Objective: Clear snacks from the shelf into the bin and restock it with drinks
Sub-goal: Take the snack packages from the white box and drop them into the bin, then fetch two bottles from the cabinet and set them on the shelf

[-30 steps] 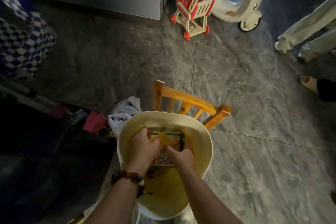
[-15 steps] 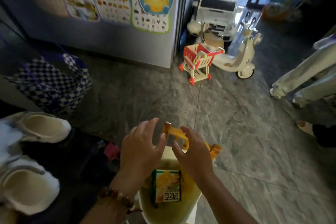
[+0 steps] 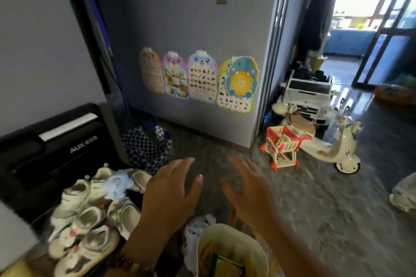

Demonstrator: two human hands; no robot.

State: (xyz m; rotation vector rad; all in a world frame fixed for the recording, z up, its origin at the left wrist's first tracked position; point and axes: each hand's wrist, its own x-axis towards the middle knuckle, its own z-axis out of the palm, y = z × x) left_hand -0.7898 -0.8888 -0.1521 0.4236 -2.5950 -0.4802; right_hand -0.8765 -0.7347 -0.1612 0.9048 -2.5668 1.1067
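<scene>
The cream bin (image 3: 258,252) sits at the bottom edge of the head view, cut off by the frame. A yellow and green snack box (image 3: 225,264) lies inside it. My left hand (image 3: 171,195) is raised above and left of the bin, fingers spread, holding nothing. My right hand (image 3: 249,191) hovers above the bin's right side, also spread and empty. A bead bracelet (image 3: 132,265) is on my left wrist. No shelf with drinks shows in this view.
Several small white shoes (image 3: 87,220) are piled on a dark surface at the left, beside a black appliance (image 3: 51,148). A checkered bag (image 3: 146,148) stands by the wall. A toy shopping cart (image 3: 283,146), a toy scooter (image 3: 333,150) and a toy car (image 3: 308,96) stand at the right. Grey tiled floor lies ahead.
Both hands let go of the snack box in the bin and rose out of it, fingers spread. My view tilted up from the bin to the wall and doorway.
</scene>
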